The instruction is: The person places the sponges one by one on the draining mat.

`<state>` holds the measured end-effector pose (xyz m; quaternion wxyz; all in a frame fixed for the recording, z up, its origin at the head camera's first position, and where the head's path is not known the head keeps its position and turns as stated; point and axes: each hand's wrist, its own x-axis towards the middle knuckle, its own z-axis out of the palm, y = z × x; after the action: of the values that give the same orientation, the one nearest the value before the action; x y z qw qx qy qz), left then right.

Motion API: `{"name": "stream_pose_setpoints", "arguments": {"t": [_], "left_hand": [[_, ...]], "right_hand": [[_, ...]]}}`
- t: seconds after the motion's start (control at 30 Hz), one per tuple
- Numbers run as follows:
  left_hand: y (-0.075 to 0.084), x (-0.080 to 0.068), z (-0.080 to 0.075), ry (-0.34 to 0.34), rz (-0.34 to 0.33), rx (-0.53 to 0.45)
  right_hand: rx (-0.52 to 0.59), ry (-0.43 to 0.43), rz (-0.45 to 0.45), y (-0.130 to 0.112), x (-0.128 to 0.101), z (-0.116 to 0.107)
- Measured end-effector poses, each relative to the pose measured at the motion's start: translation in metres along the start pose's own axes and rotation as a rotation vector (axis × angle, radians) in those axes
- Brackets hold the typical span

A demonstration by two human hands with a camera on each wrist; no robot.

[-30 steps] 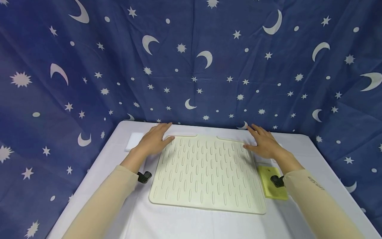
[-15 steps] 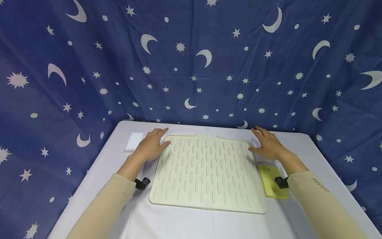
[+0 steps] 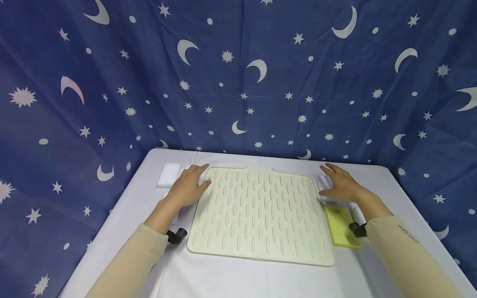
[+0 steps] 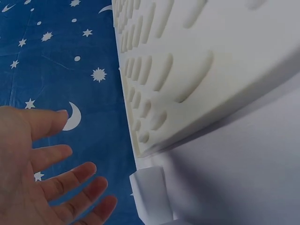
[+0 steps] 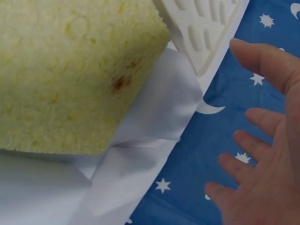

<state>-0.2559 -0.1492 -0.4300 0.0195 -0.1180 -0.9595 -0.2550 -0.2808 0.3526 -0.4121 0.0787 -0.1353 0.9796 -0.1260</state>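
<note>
A cream drying mat (image 3: 258, 215) with rows of raised oval ridges lies flat on the white table. My left hand (image 3: 187, 187) hovers by its far left corner, fingers spread and nothing between them. At the far right corner is my right hand (image 3: 340, 185), also with spread, relaxed fingers and no thing in them. In the left wrist view the left fingers (image 4: 82, 173) point past the mat's edge. Beneath my right wrist a yellow sponge (image 3: 340, 229) lies along the mat's right side; the right wrist view shows a small brown spot on it.
A white rectangular block (image 3: 169, 175) lies at the back left of the table (image 3: 223, 277). White folded pieces show beside the mat, one by the right hand (image 5: 159, 93) and one near the left corner (image 4: 152, 194). A blue star-and-moon curtain (image 3: 238, 82) hangs behind the table.
Both hands have drawn outward from the mat's far corners and slightly nearer, the left hand to the left, the right hand to the right. The mat and sponge stay in place.
</note>
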Motion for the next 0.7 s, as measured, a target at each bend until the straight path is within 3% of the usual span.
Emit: {"name": "stream_pose_setpoints", "arguments": {"t": [0.7], "left_hand": [[-0.007,-0.023,0.016,-0.018,-0.057,-0.074]], "right_hand": [[0.053,-0.056,0.024,0.010,-0.003,0.001]]}}
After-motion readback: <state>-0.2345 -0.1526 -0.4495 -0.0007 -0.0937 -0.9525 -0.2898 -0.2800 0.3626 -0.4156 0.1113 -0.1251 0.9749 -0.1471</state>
